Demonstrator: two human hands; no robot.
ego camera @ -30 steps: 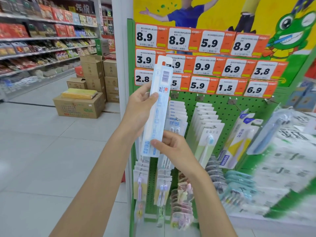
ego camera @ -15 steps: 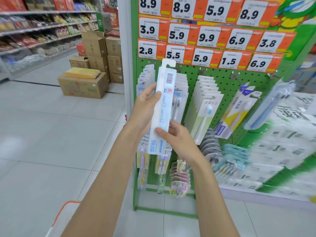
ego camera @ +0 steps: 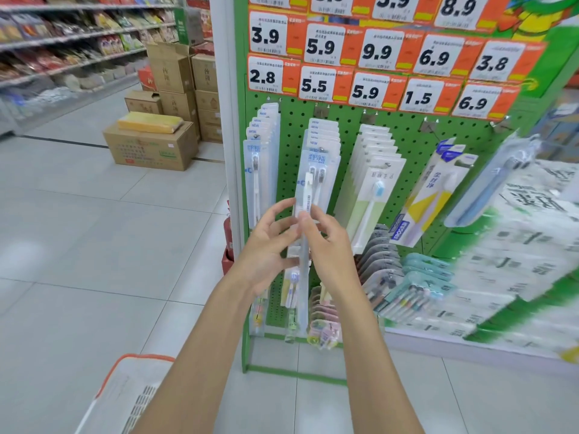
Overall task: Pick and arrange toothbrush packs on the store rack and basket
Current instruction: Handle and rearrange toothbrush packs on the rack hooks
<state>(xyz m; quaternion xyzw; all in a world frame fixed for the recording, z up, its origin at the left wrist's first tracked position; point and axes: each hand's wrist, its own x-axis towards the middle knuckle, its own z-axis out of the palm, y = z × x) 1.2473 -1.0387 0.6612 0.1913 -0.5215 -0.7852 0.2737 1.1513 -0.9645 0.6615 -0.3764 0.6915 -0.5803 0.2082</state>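
pack: we held one toothbrush pack (ego camera: 304, 233) upright between both hands, seen edge-on, its hang tab above the fingertips and its lower end below the wrists.
left hand: our left hand (ego camera: 264, 245) sat on the pack's left side, thumb and lower fingers touching it, upper fingers spread and curled loosely above. Grip partial; we couldn't tell how firm.
right hand: our right hand (ego camera: 326, 245) pinched the pack from the right, thumb pressed on its near edge, other fingers wrapped behind.
rack: green pegboard rack (ego camera: 288, 130) stood straight behind the hands, close but not touching them.
hung packs: rows of packs (ego camera: 319, 158) hung on hooks just above and behind the fingertips; another row (ego camera: 263, 158) up and left of the left hand; green-card packs (ego camera: 372, 183) up and right of the right hand.
lower hooks: more small packs (ego camera: 322, 321) hung below the wrists, partly hidden by our forearms.
price tags: orange-and-white tags (ego camera: 376, 89) well above the hands.
basket: white basket with orange rim (ego camera: 125, 389) on the floor, below and left of the left forearm, well apart from the pack.
boxes: cardboard boxes (ego camera: 150, 145) far left, beyond the left hand.
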